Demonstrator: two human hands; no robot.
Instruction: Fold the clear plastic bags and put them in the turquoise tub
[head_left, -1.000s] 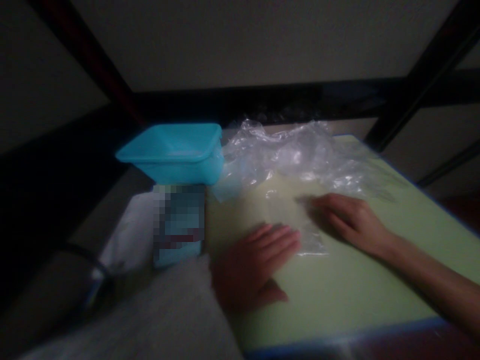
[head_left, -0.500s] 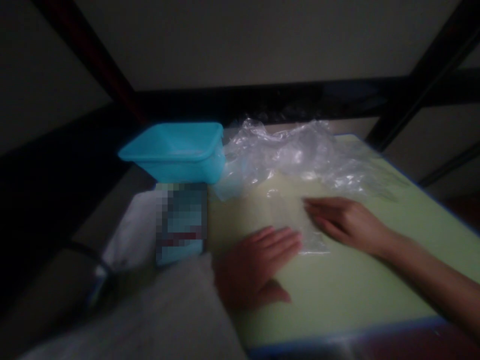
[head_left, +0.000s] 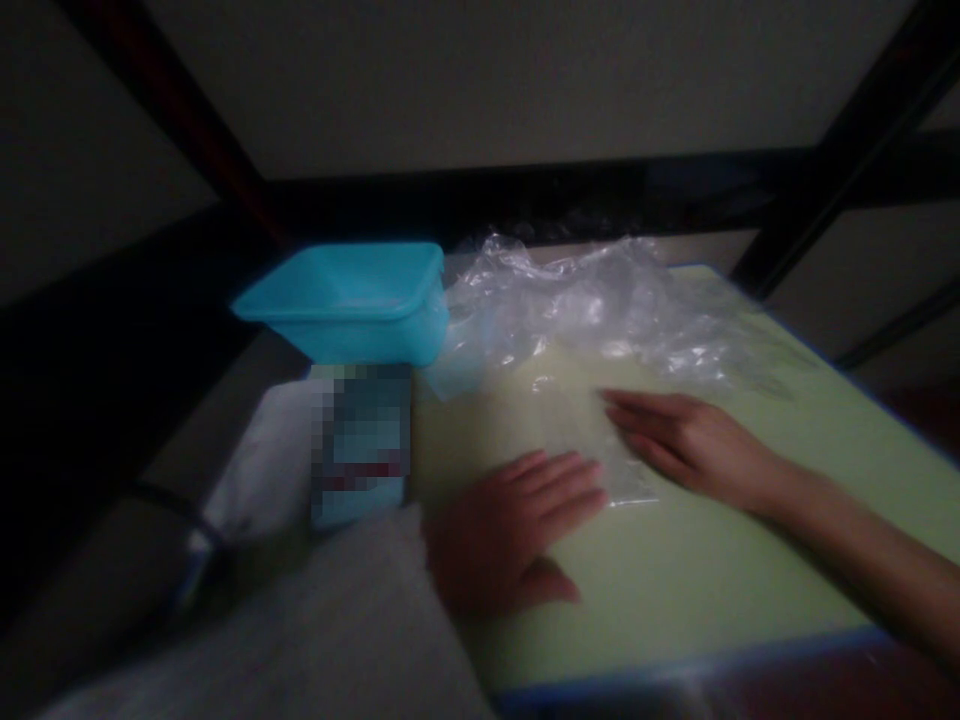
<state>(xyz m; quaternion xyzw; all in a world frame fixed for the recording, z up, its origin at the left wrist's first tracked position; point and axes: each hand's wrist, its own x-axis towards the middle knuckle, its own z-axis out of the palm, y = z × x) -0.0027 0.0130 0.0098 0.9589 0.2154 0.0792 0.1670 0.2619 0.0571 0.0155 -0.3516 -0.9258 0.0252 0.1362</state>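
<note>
left hand: flat, fingers straight, not gripping, tips at the small bag | right hand: fingers close together by the bag's right side, can't tell if pinching | small bag: flat on the table, between both hands | behind: clear plastic, blue tub to its left

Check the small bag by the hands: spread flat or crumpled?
Spread flat: the small bag lies on the table, its visible near edge straight.
</note>
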